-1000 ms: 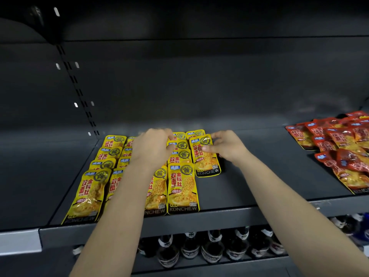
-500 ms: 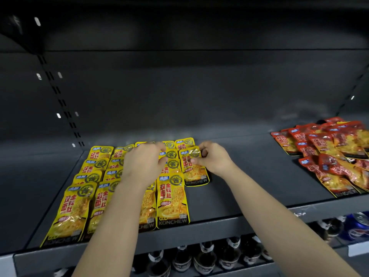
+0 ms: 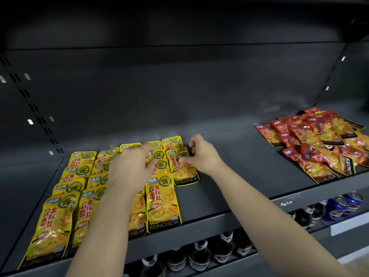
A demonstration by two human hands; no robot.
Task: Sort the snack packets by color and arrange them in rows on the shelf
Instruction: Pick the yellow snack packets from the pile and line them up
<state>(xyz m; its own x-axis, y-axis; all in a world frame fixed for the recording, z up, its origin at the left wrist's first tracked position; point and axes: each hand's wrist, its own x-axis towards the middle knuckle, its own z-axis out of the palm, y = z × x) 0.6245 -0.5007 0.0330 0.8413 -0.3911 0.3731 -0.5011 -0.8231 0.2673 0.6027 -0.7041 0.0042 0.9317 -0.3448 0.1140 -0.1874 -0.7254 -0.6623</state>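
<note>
Two colour groups of snack packets are seen on one dark grey shelf [image 3: 239, 162]. The yellow packets [image 3: 162, 200] are laid flat in overlapping rows at the left part of the shelf, running from the front lip toward the back wall; four rows are seen side by side, and a shorter fifth row is begun at their right edge. The red packets [image 3: 315, 140] are heaped loosely, without rows, at the far right of the same shelf, well apart from the yellow group, with bare shelf between.

The left hand [image 3: 129, 166] is laid palm-down over the middle rows of yellow packets, fingers [image 3: 148, 151] spread apart and slightly curled, resting on the packets; no packet is seen to be clamped by it. The third row is largely hidden beneath this hand and forearm.

The right hand [image 3: 201, 154] is placed at the top end of the rightmost yellow packet [image 3: 182, 168]. The thumb and forefinger are pinched on that packet's upper right corner, the other fingers [image 3: 196, 139] being curled above it. The packet lies flat on the shelf, its lower black band toward the front, just beside the fourth row and touching it along the left edge.

On the lower shelf [image 3: 259, 254], dark bottles [image 3: 199, 254] are seen under the yellow group, and blue cans [image 3: 343, 204] farther right.
</note>
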